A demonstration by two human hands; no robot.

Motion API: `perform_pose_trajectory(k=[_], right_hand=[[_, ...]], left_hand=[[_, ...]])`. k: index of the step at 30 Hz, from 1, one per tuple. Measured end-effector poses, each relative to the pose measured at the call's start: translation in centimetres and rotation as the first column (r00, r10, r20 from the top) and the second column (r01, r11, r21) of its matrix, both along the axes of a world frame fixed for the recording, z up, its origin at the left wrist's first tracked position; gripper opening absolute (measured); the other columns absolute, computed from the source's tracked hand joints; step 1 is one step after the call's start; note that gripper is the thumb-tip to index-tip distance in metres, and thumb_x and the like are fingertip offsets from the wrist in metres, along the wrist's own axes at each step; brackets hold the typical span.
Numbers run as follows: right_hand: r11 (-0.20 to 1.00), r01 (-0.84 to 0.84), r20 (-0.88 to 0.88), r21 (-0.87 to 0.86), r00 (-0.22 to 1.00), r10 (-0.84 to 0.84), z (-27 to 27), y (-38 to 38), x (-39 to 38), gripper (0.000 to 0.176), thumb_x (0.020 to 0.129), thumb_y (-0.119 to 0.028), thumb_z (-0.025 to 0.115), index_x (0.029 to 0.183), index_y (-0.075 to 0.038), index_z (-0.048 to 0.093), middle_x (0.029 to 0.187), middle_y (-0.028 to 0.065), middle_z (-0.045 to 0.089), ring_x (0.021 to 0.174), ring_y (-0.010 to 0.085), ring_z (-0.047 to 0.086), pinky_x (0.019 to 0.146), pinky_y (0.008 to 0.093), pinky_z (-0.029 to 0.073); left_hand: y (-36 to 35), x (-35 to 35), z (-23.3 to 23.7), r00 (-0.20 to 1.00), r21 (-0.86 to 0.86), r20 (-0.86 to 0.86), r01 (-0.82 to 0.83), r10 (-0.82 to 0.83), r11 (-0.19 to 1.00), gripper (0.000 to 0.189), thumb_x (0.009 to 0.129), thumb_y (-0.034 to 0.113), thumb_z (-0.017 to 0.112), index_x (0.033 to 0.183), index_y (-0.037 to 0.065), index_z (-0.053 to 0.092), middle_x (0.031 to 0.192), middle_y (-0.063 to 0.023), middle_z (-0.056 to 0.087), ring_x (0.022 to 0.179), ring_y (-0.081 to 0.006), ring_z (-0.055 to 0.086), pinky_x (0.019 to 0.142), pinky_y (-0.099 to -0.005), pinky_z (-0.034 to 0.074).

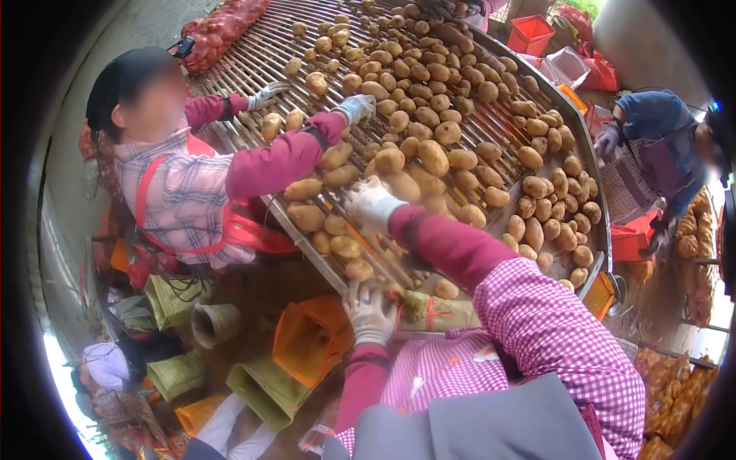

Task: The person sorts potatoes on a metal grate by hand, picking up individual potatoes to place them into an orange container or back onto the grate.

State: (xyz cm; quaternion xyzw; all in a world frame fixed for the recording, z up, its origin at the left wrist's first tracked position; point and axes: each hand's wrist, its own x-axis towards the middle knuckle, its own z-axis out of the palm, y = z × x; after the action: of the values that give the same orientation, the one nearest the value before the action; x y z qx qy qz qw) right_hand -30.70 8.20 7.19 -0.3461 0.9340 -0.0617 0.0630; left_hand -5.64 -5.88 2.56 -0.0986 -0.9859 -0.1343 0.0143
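Note:
Potatoes (433,158) lie spread over a slatted metal sorting table (268,46). My right hand (371,204), in a white glove, reaches over the near part of the slats among potatoes. Its fingers are blurred, and whether it holds one cannot be made out. At the table's near edge rests my gloved left hand (371,313), fingers spread, with no potato in it. Just right of that hand is a greenish rolled cloth (441,313) with a red tie along the edge.
A co-worker (184,176) on the left has both gloved hands over the slats. Another person (652,153) stands at the right. Orange (310,337) and green containers (268,391) stand below left. Red net sacks (222,34) lie at the upper left.

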Motion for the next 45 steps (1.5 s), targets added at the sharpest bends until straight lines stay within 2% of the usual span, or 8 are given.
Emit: perform_pose_trajectory(k=[7,13,17,21,35,40,44,45], right_hand=[[0.965,-0.11,0.019,-0.238,0.993,0.118,-1.6,10.2,8.1,0.056,0.072,-0.049,0.082,0.109,-0.008,0.073,0.117,0.0161,0.07,0.134,0.0349,0.054,0.115,0.0652,0.031],[0.984,-0.1,0.138,-0.15,0.983,0.121,-0.4,18.6,12.6,0.044,0.075,-0.05,0.081,0.084,-0.009,0.071,0.086,0.0103,0.067,0.092,0.0325,0.067,0.099,0.0449,0.048],[0.841,0.114,-0.092,-0.529,0.977,-0.19,-0.1,19.9,5.0,0.038,0.082,-0.042,0.078,0.094,-0.006,0.072,0.096,0.0145,0.071,0.098,0.0365,0.068,0.089,0.0468,0.053],[0.787,0.532,-0.196,-0.312,0.774,-0.602,-2.8,18.3,-3.2,0.06,0.089,-0.04,0.074,0.138,-0.008,0.06,0.138,0.0169,0.061,0.131,0.0347,0.057,0.105,0.0505,0.048],[0.683,0.505,0.214,-0.527,0.857,-0.468,-4.7,21.8,9.8,0.059,0.081,-0.028,0.08,0.135,-0.01,0.065,0.132,0.0192,0.063,0.124,0.037,0.06,0.105,0.046,0.051],[0.135,0.677,0.603,-0.723,0.715,-0.354,-3.3,20.7,13.7,0.054,0.088,-0.024,0.073,0.134,0.003,0.063,0.126,0.0187,0.072,0.115,0.0237,0.069,0.098,0.0348,0.056],[0.358,0.713,0.787,-0.603,0.605,0.119,2.9,16.3,16.5,0.056,0.094,-0.031,0.069,0.142,-0.004,0.061,0.129,0.0205,0.07,0.121,0.0302,0.065,0.107,0.0384,0.05],[0.486,0.581,0.716,-0.653,0.684,0.144,3.4,15.4,16.3,0.058,0.093,-0.032,0.072,0.143,-0.006,0.061,0.13,0.0216,0.069,0.123,0.0339,0.065,0.107,0.0403,0.05]], left_hand=[[0.2,0.1,-0.6,1.0,-0.004,-0.018,-0.013,0.013,1.0,0.057,0.077,0.044,0.082,0.122,0.011,0.07,0.141,-0.0133,0.06,0.147,-0.0369,0.038,0.121,-0.0635,0.024],[0.0,-0.1,-1.1,0.998,0.014,-0.065,-0.006,0.006,1.0,0.061,0.076,0.045,0.083,0.124,0.011,0.07,0.14,-0.0121,0.061,0.145,-0.0364,0.04,0.122,-0.0632,0.023],[0.1,0.0,-1.1,0.998,-0.008,-0.055,-0.004,0.004,1.0,0.061,0.077,0.045,0.082,0.125,0.01,0.069,0.14,-0.0124,0.061,0.145,-0.036,0.04,0.122,-0.063,0.023],[0.2,0.1,-1.3,0.999,-0.028,-0.038,-0.011,0.009,1.0,0.063,0.076,0.045,0.083,0.127,0.01,0.069,0.143,-0.0117,0.059,0.146,-0.0354,0.038,0.123,-0.0627,0.022],[1.0,-0.2,1.0,0.986,0.214,0.082,-0.157,0.143,0.964,0.043,0.08,0.028,0.082,0.119,0.011,0.074,0.139,-0.0114,0.063,0.139,-0.0335,0.049,0.118,-0.053,0.036],[5.4,-1.2,3.6,0.934,0.862,0.309,-0.355,0.181,0.362,0.029,0.095,0.018,0.073,0.122,0.007,0.07,0.126,-0.0115,0.068,0.119,-0.0293,0.063,0.106,-0.0407,0.05],[9.9,-1.8,2.0,0.704,0.436,0.635,-0.667,-0.318,-0.605,0.052,0.102,0.049,0.064,0.131,0.005,0.064,0.126,-0.0106,0.068,0.117,-0.0276,0.065,0.109,-0.0434,0.051],[10.0,-1.3,3.5,0.733,0.503,0.579,-0.666,-0.358,-0.551,0.066,0.1,0.064,0.058,0.132,0.006,0.062,0.124,-0.0143,0.068,0.115,-0.0319,0.067,0.106,-0.0513,0.054]])
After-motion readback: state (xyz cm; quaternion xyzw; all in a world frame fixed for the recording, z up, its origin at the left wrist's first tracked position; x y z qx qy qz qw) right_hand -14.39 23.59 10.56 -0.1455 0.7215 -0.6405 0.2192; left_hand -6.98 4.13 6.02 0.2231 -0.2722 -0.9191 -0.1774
